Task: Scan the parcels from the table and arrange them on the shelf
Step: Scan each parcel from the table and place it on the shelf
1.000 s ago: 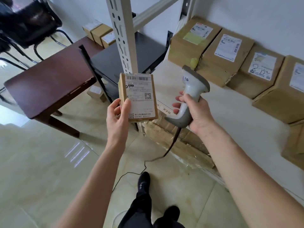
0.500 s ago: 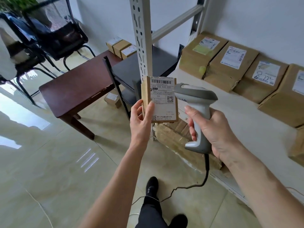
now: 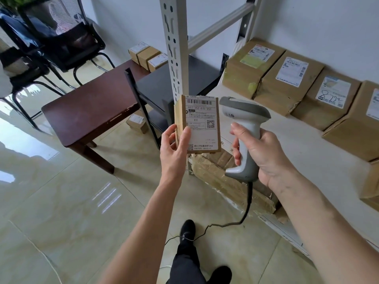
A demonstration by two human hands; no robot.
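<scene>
Cardboard parcel (image 3: 198, 124) pinched upright by left hand (image 3: 174, 148) fingers; right hand (image 3: 264, 152) fingers grip the scanner (image 3: 244, 136) beside it.

Glossy beige tiled floor (image 3: 71, 212) bouncing back bright light patches, plain white walls (image 3: 317, 21). A dark reddish-brown wooden desk (image 3: 92, 107) sits mid-room, a couple of black mesh-backed chairs (image 3: 61, 37) behind it on the left, and a pale grey perforated metal shelf upright (image 3: 174, 48) stands just right of the desk
</scene>
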